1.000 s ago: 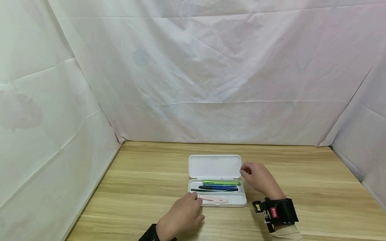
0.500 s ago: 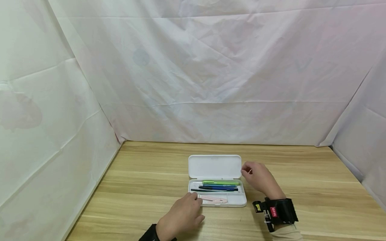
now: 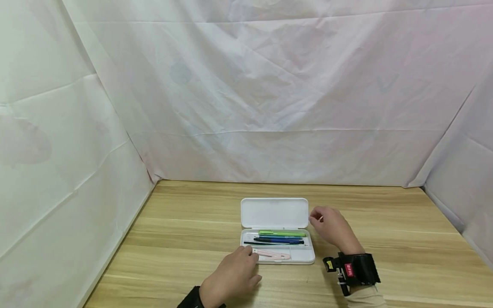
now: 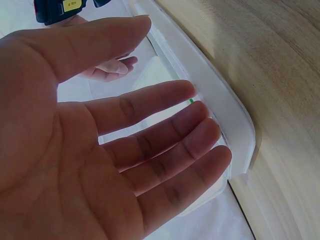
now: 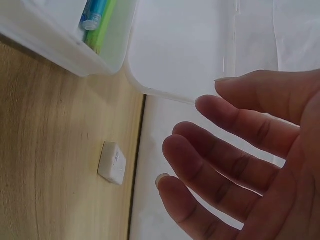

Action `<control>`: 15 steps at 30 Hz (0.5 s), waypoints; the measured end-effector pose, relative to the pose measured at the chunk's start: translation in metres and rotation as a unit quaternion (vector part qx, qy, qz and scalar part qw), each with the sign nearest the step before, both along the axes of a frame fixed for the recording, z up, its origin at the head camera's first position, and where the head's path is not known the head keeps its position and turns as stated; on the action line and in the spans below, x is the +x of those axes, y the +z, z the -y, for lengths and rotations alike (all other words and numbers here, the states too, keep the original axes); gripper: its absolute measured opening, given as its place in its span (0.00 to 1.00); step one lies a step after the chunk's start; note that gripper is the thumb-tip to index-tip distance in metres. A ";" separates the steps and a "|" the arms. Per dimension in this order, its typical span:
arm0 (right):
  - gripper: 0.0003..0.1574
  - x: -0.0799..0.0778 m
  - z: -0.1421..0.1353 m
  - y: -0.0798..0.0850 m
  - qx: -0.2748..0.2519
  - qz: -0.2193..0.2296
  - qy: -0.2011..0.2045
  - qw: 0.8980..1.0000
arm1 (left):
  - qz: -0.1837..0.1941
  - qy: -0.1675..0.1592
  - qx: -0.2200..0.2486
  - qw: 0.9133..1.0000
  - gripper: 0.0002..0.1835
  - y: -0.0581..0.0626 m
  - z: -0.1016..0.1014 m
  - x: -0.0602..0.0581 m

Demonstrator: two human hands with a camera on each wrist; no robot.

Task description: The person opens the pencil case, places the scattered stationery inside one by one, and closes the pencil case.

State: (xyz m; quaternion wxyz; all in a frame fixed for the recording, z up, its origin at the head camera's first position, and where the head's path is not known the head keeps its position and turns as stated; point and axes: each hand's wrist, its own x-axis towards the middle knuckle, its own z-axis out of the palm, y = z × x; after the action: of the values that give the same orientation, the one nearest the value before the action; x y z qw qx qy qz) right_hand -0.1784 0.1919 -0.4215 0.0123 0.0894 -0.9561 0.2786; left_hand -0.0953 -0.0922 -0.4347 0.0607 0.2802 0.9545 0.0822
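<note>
A white pencil case (image 3: 302,256) lies with its lid (image 3: 274,212) folded back. Inside are a green pen (image 3: 283,233), blue pens (image 3: 279,241), a thin dark pencil-like stick (image 3: 252,243) and a pale pink compass (image 3: 271,255). My left hand (image 3: 233,271) rests its fingertips at the case's front left corner; in the left wrist view its fingers are extended and hold nothing. Beside the lid's right edge hovers my right hand (image 3: 331,226), fingers loosely bent around nothing. A white eraser (image 5: 113,163) shows on the table in the right wrist view, mostly hidden by that hand in the head view.
The wood-grain table (image 3: 185,222) runs back to a pale cloth (image 3: 269,107). More cloth hangs along the left and right sides. Black camera straps (image 3: 358,269) circle the wrists.
My right hand has drifted very slightly to the right, away from the lid's edge. The left hand and the pencil case have stayed where they were.
</note>
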 end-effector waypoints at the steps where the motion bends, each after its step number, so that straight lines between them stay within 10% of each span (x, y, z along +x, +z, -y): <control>1: 0.06 0.000 0.000 0.000 0.000 0.001 -0.002 1.000 | 0.000 0.000 0.000 1.000 0.17 0.000 0.000 0.000; 15: 0.07 -0.003 -0.003 -0.006 0.000 0.000 -0.024 1.000 | -0.006 -0.006 -0.003 1.000 0.17 0.002 0.000 0.000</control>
State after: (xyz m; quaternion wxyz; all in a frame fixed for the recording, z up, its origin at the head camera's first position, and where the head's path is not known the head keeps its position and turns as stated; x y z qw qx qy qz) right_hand -0.1809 0.1948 -0.4272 0.0186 0.0665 -0.9580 0.2785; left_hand -0.0954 -0.0921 -0.4330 0.0565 0.2865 0.9533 0.0769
